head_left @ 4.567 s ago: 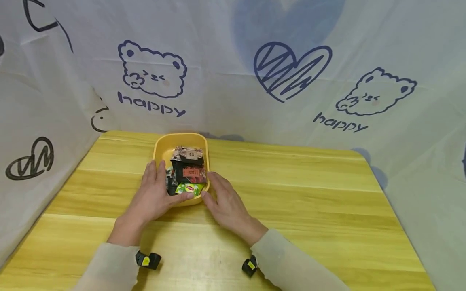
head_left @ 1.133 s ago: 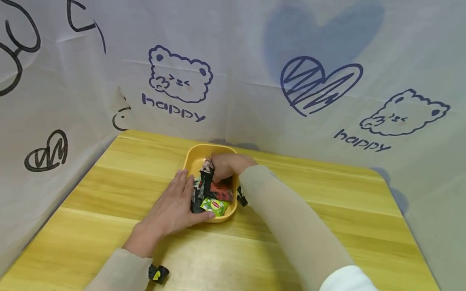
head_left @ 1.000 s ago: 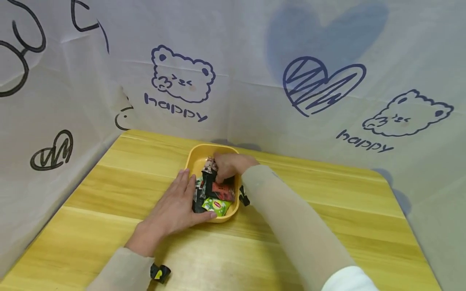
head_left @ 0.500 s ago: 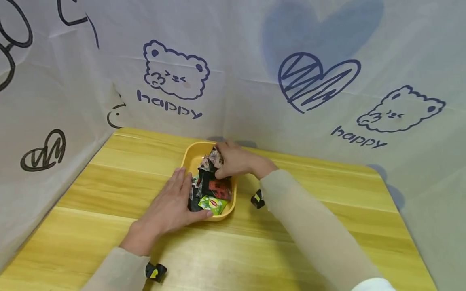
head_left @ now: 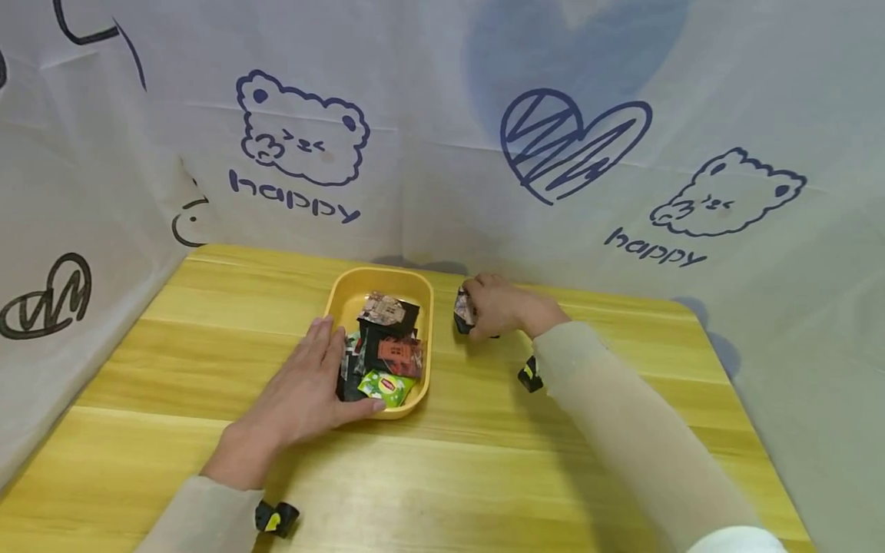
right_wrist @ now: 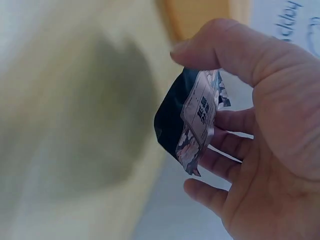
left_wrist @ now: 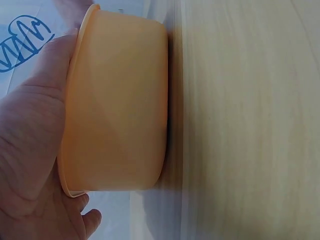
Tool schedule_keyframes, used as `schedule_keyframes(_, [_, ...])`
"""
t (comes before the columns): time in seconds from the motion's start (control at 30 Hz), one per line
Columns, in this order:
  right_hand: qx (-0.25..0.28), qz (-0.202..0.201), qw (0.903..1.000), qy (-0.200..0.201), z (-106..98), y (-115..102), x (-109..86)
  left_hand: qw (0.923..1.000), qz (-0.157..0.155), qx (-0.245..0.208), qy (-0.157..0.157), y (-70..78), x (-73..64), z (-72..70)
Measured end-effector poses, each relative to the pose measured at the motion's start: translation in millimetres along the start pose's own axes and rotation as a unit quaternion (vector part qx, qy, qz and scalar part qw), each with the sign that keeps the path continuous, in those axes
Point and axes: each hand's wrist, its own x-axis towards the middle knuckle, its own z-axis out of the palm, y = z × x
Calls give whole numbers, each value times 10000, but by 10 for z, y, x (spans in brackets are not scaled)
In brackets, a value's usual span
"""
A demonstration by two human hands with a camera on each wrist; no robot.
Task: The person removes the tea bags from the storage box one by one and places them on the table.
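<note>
A yellow plastic box (head_left: 430, 338) stands at the back of the table, left of centre. My left hand (head_left: 290, 395) lies along its left side, fingers straight against the wall and thumb across the near rim; the left wrist view shows the palm against the rim. To the right of the box, my right hand (head_left: 499, 307) pinches a small black packet (right_wrist: 197, 107) with a pink floral label between thumb and fingers. Inside the box are a similar pink-labelled packet (head_left: 382, 309), a black and red packet (head_left: 396, 353) and a green Lipton tea bag packet (head_left: 386, 386), with more dark packets beneath.
The wood-grain table (head_left: 588, 430) ends at the back against a white cloth (head_left: 442, 177) with drawn bears and hearts. The cloth also hangs on both sides. Black wrist devices (head_left: 276, 520) sit at both sleeves.
My right hand has lifted a pink-labelled black packet out of the box and moved right past its rim. Another such packet now shows in the box. The left hand stays on the box.
</note>
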Motion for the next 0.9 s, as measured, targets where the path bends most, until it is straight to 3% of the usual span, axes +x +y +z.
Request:
schedule_keyframes(0.27, [-117, 159, 9993, -322, 242, -49, 234, 10000, -24, -1, -4, -40, -1, 11])
schedule_keyframes(0.57, [-226, 182, 9981, -542, 280, -59, 298, 10000, -39, -83, -13, -26, 2, 9])
schedule_keyframes(0.9, [-127, 224, 9983, -523, 288, -67, 313, 10000, -38, -77, -30, -17, 7, -11])
